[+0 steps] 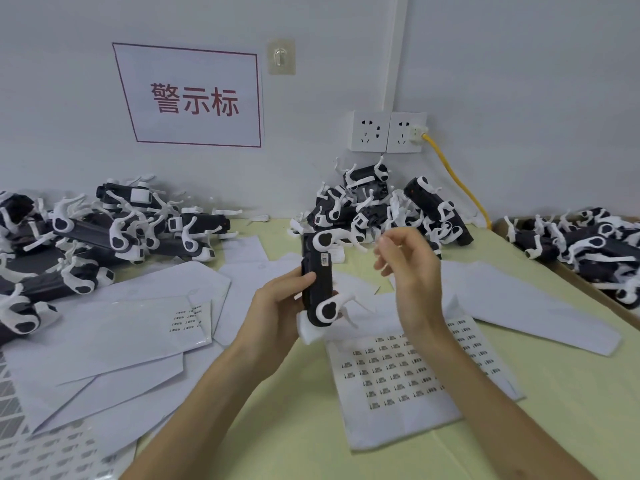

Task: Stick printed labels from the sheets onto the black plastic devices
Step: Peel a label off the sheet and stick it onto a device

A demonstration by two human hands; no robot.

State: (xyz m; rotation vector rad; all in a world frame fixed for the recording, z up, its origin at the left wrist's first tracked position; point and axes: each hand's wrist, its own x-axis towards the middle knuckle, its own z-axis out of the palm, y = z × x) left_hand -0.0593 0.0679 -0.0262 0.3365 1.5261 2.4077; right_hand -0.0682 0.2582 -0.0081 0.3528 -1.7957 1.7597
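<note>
Checker: How is the left hand (277, 306) seen?

Watcher: It is wrapped round a black device (323, 289), which is held upright above the middle of the table (294, 427). The thumb is laid on the front of the device and the fingers are hidden behind it. A small printed label (325, 259) is seen stuck near the upper end.

Checker: And the right hand (405, 271)?

Watcher: It is raised at three o'clock of the device, just beside it and not touching. Its fingers are loosely bent and spread. Nothing is seen between them, though the fingertips are blurred.

Checker: Where are the labels kept?

Watcher: A sheet of labels (398, 372) is laid flat at five o'clock of the held device, partly covered by the right forearm. A second sheet (187, 318), with only a few labels on it, is seen at nine o'clock among blank white sheets (156, 282).

Checker: What else is found?

Watcher: Black devices with white parts are heaped in a pile (86, 237) at ten o'clock, a second pile (381, 209) at twelve o'clock against the wall, and a third pile (588, 247) at two o'clock. A sign (194, 98) with red characters is fixed to the wall at eleven o'clock. A yellow cable (457, 181) is plugged into a double socket (388, 131) at one o'clock.
</note>
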